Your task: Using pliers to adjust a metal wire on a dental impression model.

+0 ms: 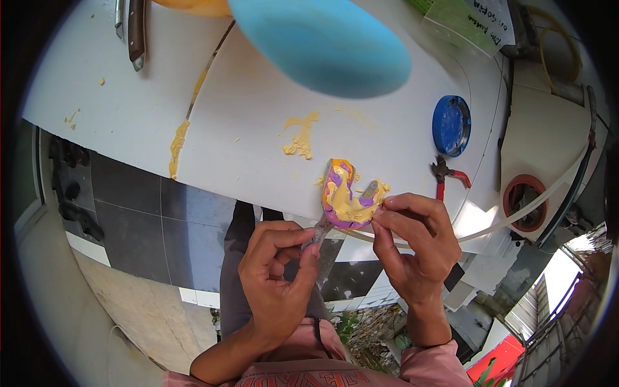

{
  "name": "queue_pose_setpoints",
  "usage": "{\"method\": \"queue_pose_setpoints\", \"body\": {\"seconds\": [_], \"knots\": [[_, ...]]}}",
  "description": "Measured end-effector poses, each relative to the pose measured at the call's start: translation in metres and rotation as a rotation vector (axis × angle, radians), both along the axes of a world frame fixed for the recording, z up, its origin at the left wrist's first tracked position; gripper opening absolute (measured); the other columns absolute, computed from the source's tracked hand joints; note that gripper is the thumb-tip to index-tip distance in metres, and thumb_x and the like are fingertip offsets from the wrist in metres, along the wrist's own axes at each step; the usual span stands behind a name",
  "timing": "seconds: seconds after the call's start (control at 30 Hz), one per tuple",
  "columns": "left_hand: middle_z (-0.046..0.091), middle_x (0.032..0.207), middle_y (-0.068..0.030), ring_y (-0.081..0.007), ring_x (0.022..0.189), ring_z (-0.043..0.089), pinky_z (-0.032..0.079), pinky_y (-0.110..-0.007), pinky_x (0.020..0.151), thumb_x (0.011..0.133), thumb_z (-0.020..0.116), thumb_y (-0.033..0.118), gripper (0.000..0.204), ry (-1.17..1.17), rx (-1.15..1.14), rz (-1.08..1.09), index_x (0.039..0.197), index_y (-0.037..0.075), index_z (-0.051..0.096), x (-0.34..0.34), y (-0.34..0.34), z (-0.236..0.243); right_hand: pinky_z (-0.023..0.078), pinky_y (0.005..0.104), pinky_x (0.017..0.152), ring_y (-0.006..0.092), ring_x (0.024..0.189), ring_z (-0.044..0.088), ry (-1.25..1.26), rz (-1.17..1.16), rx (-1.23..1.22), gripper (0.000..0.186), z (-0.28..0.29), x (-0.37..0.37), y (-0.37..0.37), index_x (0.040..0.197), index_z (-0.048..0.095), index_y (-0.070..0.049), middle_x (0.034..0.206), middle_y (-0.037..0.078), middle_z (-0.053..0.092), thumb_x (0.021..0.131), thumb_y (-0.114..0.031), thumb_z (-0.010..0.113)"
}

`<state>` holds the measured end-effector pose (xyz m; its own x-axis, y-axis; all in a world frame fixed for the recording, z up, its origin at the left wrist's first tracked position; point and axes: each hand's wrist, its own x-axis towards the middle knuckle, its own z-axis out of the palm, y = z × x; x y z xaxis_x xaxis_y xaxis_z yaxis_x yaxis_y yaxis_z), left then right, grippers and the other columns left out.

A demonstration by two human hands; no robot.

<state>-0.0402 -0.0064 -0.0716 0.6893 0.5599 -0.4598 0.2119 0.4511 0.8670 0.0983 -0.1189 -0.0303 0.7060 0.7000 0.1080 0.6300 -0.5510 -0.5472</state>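
Near the table's front edge I hold a U-shaped dental impression tray (pixel 348 209), filled with yellow and purple impression material. My left hand (pixel 274 274) pinches its short grey handle between thumb and fingers. At the tray's right side, the thumb and fingertips of my right hand (pixel 419 248) are pressed together on the edge of the material. Just beyond the tray, a yellow smear of paste (pixel 300 137) sticks to the white table (pixel 245 129).
A blurred light-blue rounded object (pixel 329 48) looms at the top, beside something orange (pixel 193 5). A brown-handled tool (pixel 137 32) lies far left. On the right are a blue lid (pixel 451 126), red-handled pliers (pixel 445 175) and a plastic bag (pixel 461 29).
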Motion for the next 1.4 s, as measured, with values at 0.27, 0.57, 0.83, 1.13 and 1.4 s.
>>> {"method": "queue_pose_setpoints", "body": {"seconds": [0.27, 0.57, 0.83, 1.13, 1.4], "knots": [[0.052, 0.109, -0.0112, -0.012, 0.089, 0.06, 0.057, -0.026, 0.075, 0.086, 0.063, -0.013, 0.021, -0.011, 0.003, 0.003, 0.106, -0.006, 0.06, 0.0, -0.001, -0.001, 0.058, 0.029, 0.065, 0.0203, 0.079, 0.071, -0.002, 0.013, -0.023, 0.028, 0.002, 0.001, 0.001, 0.091, 0.074, -0.005, 0.097, 0.011, 0.067, 0.066, 0.005, 0.081], [0.055, 0.11, -0.0127, -0.0124, 0.094, 0.062, 0.055, -0.023, 0.077, 0.085, 0.064, -0.013, 0.02, -0.012, -0.038, 0.046, 0.105, -0.007, 0.063, -0.002, 0.0, 0.0, 0.058, 0.0292, 0.064, 0.0204, 0.079, 0.07, -0.02, 0.015, -0.015, 0.028, 0.006, 0.002, 0.005, 0.093, 0.072, -0.004, 0.094, 0.011, 0.068, 0.068, 0.004, 0.081], [0.053, 0.11, -0.0104, -0.0119, 0.094, 0.059, 0.055, -0.025, 0.078, 0.088, 0.062, -0.012, 0.023, 0.012, -0.039, 0.037, 0.11, -0.006, 0.057, -0.006, 0.004, 0.002, 0.053, 0.0279, 0.063, 0.0208, 0.073, 0.067, 0.007, -0.172, 0.051, 0.013, 0.008, 0.003, -0.013, 0.092, 0.069, -0.001, 0.088, 0.013, 0.069, 0.081, 0.003, 0.074], [0.052, 0.113, -0.0107, -0.0139, 0.098, 0.057, 0.056, -0.026, 0.083, 0.088, 0.063, -0.011, 0.031, -0.03, 0.067, 0.189, 0.117, -0.003, 0.052, 0.003, 0.012, 0.0, 0.053, 0.0271, 0.065, 0.0153, 0.075, 0.064, 0.037, -0.366, -0.234, 0.008, 0.021, 0.031, -0.057, 0.092, 0.066, 0.003, 0.091, 0.012, 0.068, 0.091, -0.005, 0.069], [0.051, 0.113, -0.0103, -0.0154, 0.098, 0.056, 0.053, -0.029, 0.086, 0.092, 0.061, -0.004, 0.038, -0.041, 0.159, 0.338, 0.126, 0.0, 0.044, -0.004, -0.002, -0.003, 0.052, 0.0322, 0.09, 0.0198, 0.098, 0.067, 0.014, -0.421, 0.152, 0.022, -0.013, 0.132, -0.008, 0.111, 0.068, -0.001, 0.104, 0.012, 0.07, 0.095, -0.015, 0.066]]}}
